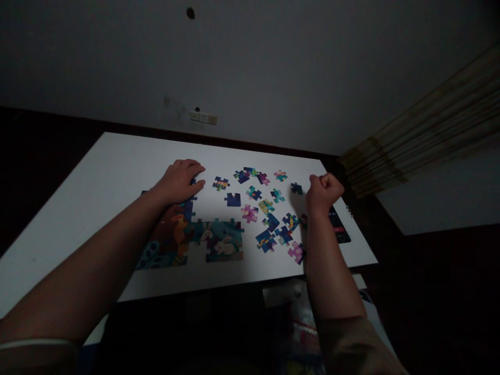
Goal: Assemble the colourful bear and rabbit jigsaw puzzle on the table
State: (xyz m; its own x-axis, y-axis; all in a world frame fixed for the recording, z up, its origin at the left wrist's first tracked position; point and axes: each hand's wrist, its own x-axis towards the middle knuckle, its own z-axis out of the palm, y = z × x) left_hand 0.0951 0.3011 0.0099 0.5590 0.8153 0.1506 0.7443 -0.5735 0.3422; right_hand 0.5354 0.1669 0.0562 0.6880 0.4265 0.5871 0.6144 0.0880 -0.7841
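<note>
A partly joined jigsaw (187, 239) with rabbits and a bird lies on the white table (97, 177). My left hand (180, 180) rests palm down on the jigsaw's upper left corner, fingers stretched and close together. Several loose coloured pieces (265, 208) are scattered to the right of it. A single dark blue piece (233, 199) lies just right of my left hand. My right hand (322, 191) is raised above the table's right side in a closed fist; whether anything is in it I cannot see. A small dark piece (296, 188) lies just left of that fist.
A dark flat object (339, 225), like a phone or card, lies under my right wrist near the table's right edge. A wall socket (203, 117) sits on the wall behind. A striped curtain (422, 140) hangs at the right. A plastic bag (300, 323) lies below the table's front edge.
</note>
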